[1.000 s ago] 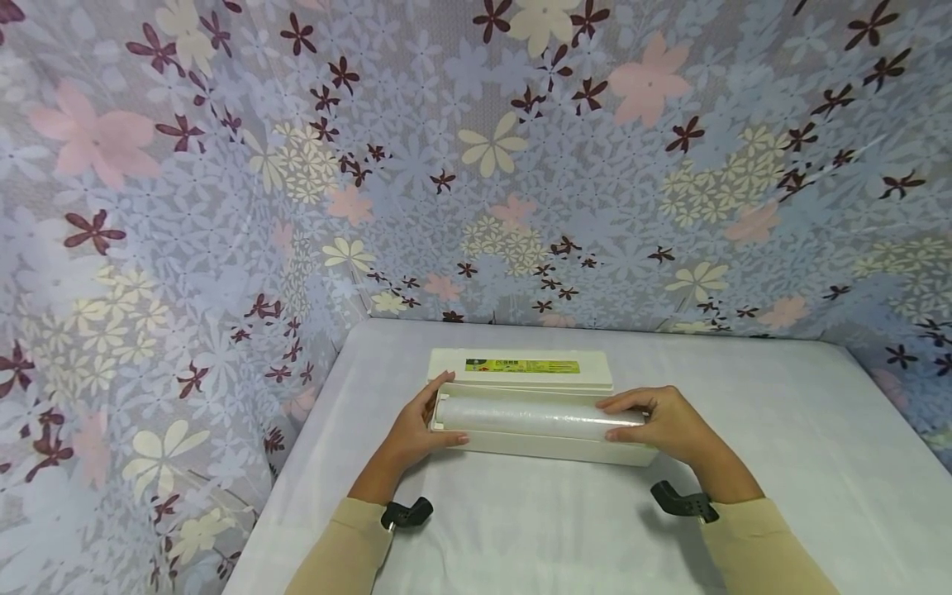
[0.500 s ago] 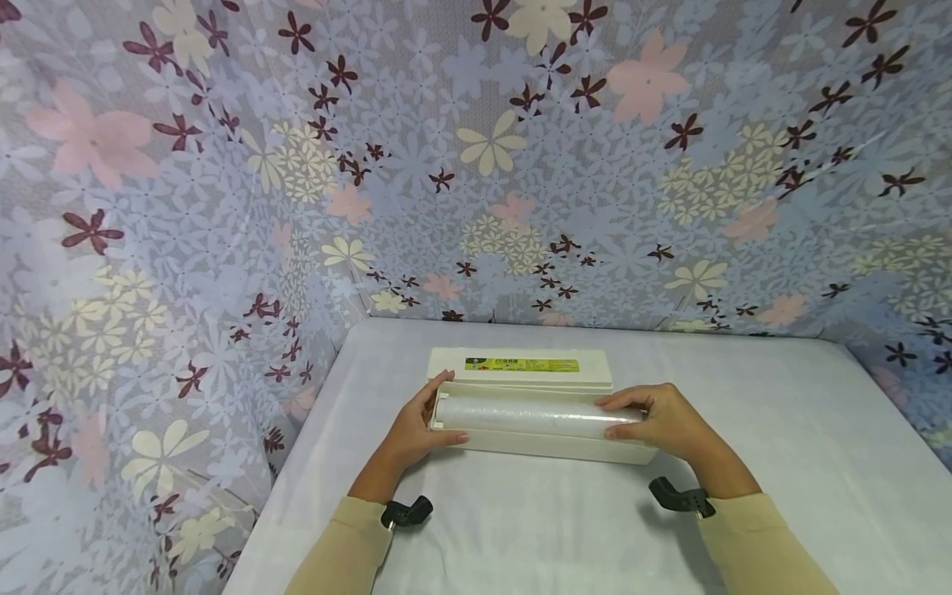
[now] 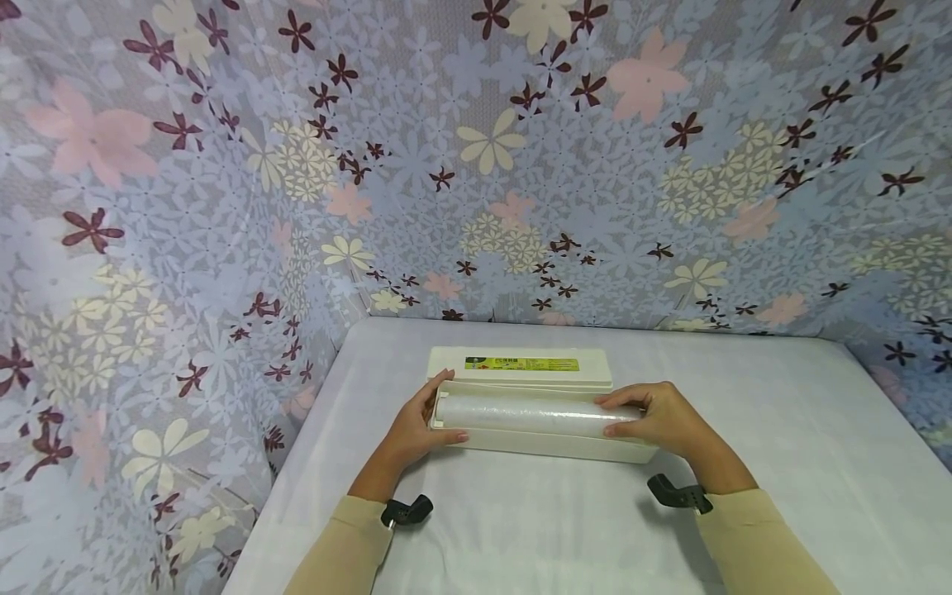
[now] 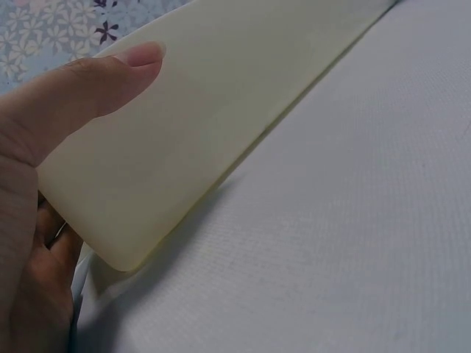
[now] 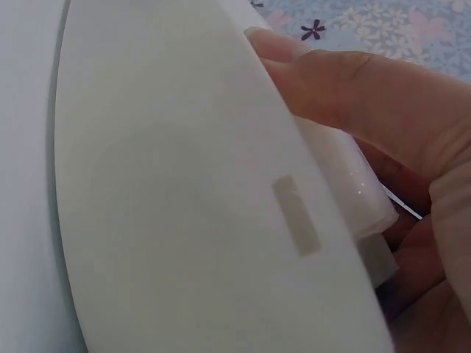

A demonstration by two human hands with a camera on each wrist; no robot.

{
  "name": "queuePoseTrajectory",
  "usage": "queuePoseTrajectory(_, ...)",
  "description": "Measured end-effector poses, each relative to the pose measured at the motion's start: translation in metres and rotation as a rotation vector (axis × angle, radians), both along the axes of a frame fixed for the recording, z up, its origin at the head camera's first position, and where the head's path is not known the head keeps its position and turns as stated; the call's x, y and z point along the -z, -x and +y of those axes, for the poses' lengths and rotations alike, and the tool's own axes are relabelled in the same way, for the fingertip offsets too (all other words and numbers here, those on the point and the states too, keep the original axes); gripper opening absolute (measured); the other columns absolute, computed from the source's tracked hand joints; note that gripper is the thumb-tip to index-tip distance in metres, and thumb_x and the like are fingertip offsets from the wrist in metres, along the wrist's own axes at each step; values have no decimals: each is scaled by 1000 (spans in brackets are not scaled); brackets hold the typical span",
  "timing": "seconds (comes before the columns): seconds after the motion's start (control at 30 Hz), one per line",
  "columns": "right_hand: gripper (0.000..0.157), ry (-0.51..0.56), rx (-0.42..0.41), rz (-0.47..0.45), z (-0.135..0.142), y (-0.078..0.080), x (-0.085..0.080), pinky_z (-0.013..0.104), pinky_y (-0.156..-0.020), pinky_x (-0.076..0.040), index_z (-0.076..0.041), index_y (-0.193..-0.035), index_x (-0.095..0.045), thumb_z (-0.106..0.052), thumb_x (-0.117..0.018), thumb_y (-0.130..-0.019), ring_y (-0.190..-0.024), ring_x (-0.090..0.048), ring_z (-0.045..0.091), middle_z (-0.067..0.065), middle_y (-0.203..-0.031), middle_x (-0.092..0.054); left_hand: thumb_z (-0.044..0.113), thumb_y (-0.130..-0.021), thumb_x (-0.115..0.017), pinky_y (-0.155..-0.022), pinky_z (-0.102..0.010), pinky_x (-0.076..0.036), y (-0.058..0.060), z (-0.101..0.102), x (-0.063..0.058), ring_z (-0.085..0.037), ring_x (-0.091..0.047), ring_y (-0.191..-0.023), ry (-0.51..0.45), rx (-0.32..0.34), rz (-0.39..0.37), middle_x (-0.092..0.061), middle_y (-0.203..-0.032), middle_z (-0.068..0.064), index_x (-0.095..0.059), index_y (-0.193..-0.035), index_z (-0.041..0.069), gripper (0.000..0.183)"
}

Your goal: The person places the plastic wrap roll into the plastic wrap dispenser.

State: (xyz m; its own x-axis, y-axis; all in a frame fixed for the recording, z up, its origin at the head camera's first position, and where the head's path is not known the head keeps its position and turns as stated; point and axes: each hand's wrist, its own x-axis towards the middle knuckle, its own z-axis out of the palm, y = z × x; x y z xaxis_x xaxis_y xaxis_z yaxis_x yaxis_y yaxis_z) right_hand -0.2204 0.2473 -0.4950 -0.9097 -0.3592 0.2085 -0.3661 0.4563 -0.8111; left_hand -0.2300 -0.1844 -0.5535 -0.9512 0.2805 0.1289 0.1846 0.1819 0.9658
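A roll of cling film (image 3: 521, 413) lies lengthwise in a long off-white box (image 3: 535, 446) on the table. My left hand (image 3: 415, 426) grips the box's left end, thumb on the front wall and fingers behind. In the left wrist view, the thumb (image 4: 110, 84) presses on the smooth box wall (image 4: 184, 125). My right hand (image 3: 669, 426) pinches the roll's right end between thumb and fingers. From the right wrist, the film roll's end (image 5: 360, 191) shows above the box wall (image 5: 162, 184), close to the palm. Part of that end is hidden by the hand.
Just behind the box lies its off-white lid (image 3: 446, 364), bearing a yellow-green label (image 3: 521, 364). A white cloth (image 3: 535, 529) covers the table. Flowered fabric (image 3: 476, 165) hangs along the back and the left side. Each wrist wears a black camera mount (image 3: 406, 511).
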Motion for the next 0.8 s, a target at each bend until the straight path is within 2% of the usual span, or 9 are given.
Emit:
queuePoseTrajectory(0.27, 39, 13, -23, 6, 2, 2, 4, 19, -86, -55, -16, -107, -86, -18, -100, -71, -109, -71, 15, 1, -113, -78, 15, -72, -101, -110, -46, -44, 0, 0, 1, -19, -47, -141, 3, -2, 2, -43, -161, 6, -41, -164, 29, 110)
queuePoseTrajectory(0.57, 41, -70, -22, 25, 0, 2, 3, 24, -87, -56, -16, -109, -84, -18, -100, -71, -108, -71, 21, 1, -113, -77, 15, -72, -101, -111, -45, -43, -1, 0, 0, -18, -46, -142, -3, -3, -1, -42, -161, 8, -42, -163, 31, 109)
queuePoseTrajectory(0.8, 41, -99, -42, 35, 1, 3, 5, 27, -87, -57, -16, -111, -83, -17, -99, -73, -106, -71, 20, -1, -113, -77, 15, -73, -101, -112, -46, -41, 0, 0, 1, -18, -43, -145, 10, -8, 11, -41, -163, 8, -41, -164, 27, 110)
